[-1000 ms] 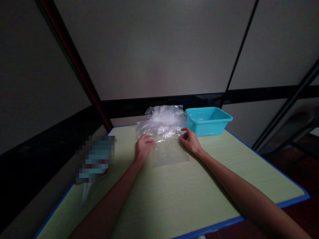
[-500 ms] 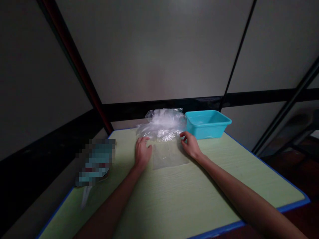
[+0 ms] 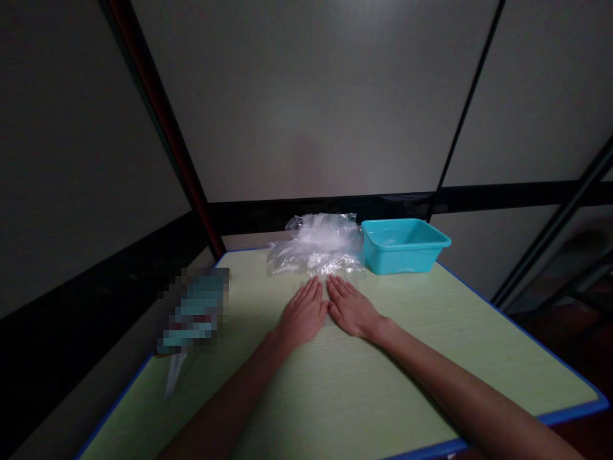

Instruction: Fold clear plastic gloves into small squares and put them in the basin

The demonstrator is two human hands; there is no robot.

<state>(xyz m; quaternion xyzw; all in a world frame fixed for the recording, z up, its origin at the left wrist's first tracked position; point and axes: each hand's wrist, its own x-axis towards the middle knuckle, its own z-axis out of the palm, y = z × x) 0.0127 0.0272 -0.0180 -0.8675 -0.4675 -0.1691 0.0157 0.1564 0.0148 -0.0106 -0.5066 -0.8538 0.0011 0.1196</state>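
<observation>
Light green table (image 3: 306, 409) with blue edges. Holds a heap of clear plastic (image 3: 320, 246) at the far edge, a blue tub (image 3: 403, 254) by the far right corner, a blurred-out thing (image 3: 196, 310) along the left edge and a flat clear sheet (image 3: 329, 321), mostly hidden under left hand (image 3: 302, 313) and right hand (image 3: 352, 310).

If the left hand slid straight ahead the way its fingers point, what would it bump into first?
The left hand would probably meet the crumpled clear plastic first, though the exact gap is unclear.

A turquoise basin (image 3: 403, 259) stands on a green table (image 3: 345, 396), a pixelated object (image 3: 195, 310) at left, grey panels (image 3: 316, 108) behind.
</observation>
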